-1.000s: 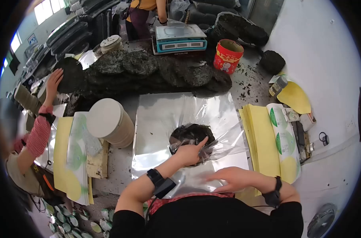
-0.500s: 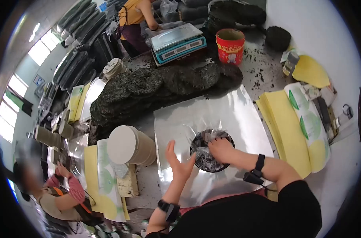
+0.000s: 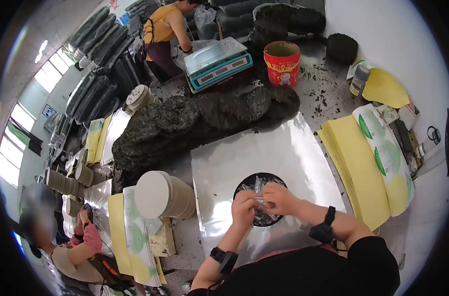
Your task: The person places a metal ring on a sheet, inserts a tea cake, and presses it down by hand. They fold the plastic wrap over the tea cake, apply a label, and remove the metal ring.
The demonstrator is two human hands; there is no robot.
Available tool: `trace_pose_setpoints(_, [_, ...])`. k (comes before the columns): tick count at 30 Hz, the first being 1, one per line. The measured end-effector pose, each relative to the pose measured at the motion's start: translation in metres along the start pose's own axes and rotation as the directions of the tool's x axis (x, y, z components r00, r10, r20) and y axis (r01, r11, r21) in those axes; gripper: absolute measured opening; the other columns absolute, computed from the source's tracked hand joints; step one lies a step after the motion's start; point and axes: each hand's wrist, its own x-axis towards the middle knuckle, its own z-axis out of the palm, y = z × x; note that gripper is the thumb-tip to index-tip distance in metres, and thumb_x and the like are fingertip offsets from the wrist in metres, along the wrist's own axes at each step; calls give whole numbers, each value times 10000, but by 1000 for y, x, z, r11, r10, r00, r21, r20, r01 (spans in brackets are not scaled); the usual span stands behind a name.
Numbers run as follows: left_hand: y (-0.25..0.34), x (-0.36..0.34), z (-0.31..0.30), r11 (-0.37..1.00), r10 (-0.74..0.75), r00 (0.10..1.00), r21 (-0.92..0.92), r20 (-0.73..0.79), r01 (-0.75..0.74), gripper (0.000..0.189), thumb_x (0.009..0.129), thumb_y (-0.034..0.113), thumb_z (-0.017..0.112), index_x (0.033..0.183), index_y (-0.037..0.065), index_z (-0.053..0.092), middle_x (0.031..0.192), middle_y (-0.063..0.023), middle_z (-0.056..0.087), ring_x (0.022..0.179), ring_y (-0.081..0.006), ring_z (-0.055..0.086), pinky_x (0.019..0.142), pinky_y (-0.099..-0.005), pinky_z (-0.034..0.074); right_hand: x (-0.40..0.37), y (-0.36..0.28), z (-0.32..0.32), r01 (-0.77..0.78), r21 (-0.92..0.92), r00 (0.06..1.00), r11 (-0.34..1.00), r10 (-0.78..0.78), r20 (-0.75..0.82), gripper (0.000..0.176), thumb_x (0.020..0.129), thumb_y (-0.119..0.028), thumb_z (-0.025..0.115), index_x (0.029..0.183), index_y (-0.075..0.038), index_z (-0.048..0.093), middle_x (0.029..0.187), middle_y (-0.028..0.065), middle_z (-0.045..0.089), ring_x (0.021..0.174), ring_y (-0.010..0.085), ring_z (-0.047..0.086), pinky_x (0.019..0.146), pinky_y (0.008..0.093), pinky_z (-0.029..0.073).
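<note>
Both my hands meet over a round black container lined with clear plastic (image 3: 251, 185), which stands on a shiny metal sheet (image 3: 219, 163). My left hand (image 3: 243, 208) is closed on the gathered plastic at the container's near side. Close beside it, my right hand (image 3: 279, 198) pinches the same plastic, fingers pressed together. A thin strip of it shows between the two hands. What lies inside the container is partly hidden by the plastic and my hands.
Dark round sheets (image 3: 185, 116) are piled behind the metal sheet. White tubs (image 3: 158, 193) stand left, yellow and printed sheets (image 3: 350, 163) right. Farther back are a scale (image 3: 218, 66) and a red bucket (image 3: 282, 66). One person works at left, another at the back.
My left hand, open before, has moved right and closed on the plastic. My right hand has come out of the container toward its near rim. The view has shifted slightly.
</note>
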Motion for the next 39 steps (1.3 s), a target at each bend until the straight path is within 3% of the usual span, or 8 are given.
trace_pose_setpoints(10, [20,-1,3,967,-238,924,159,300,197,575,835,88,485,1386,-28,369,1408,-256,394,1334,-374,368,1092,-457,322,1,-20,12,-116,-468,990,876,142,19,455,746,-161,590,1123,92,572,1147,186,573,1166,312,496,979,373,421])
trace_pose_setpoints(17, [3,-13,24,840,-187,901,539,392,-61,586,840,229,520,1376,9,436,1470,-227,357,1384,-358,315,1100,-589,222,7,-44,-1,-275,-340,959,899,283,-29,412,760,-174,609,1144,-25,592,1188,155,587,1132,317,542,1067,501,323])
trace_pose_setpoints(19, [20,-8,15,905,-240,878,424,415,47,590,833,223,529,1363,-14,426,1475,-243,331,1388,-381,292,1095,-608,207,-18,-27,-13,-62,-269,998,961,55,-31,367,749,-174,640,1099,-70,600,1159,147,596,1112,320,544,1034,482,356])
trace_pose_setpoints(22, [22,-17,9,870,-293,829,493,476,25,646,844,218,506,1397,-76,350,1512,-265,240,1433,-388,172,1138,-574,112,-90,-33,-86,-324,-191,878,927,220,-425,355,735,-176,658,1072,-89,588,1125,157,593,1056,338,551,978,478,390])
trace_pose_setpoints(24, [27,-11,10,874,-272,836,486,477,7,652,845,222,506,1393,-92,343,1508,-275,238,1433,-392,170,1139,-571,110,-170,5,-144,-771,-261,545,581,388,-744,348,686,-155,679,1016,-99,583,1229,167,527,1093,343,500,939,487,394])
trace_pose_setpoints(26, [24,-11,16,867,-243,844,498,478,-33,658,850,226,510,1388,-110,336,1501,-288,240,1430,-395,173,1139,-568,116,-248,33,-199,-772,-609,527,-182,353,-773,269,700,-132,676,940,-80,567,1385,165,436,1311,355,374,1079,560,262])
trace_pose_setpoints(33, [26,1,27,870,-228,851,491,472,-39,643,842,203,534,1383,-93,353,1491,-285,259,1420,-394,198,1131,-569,149,-345,97,-225,-889,-404,456,214,355,-816,192,804,-77,650,968,-83,552,1438,176,371,1370,366,306,1063,628,261])
trace_pose_setpoints(39, [29,1,28,864,-216,866,502,450,-45,637,835,189,543,1382,-80,362,1483,-276,281,1419,-388,205,1127,-570,166,-301,52,-244,-677,-733,641,-63,439,-630,175,807,-121,652,949,-104,552,1384,155,464,1322,355,394,1056,565,316])
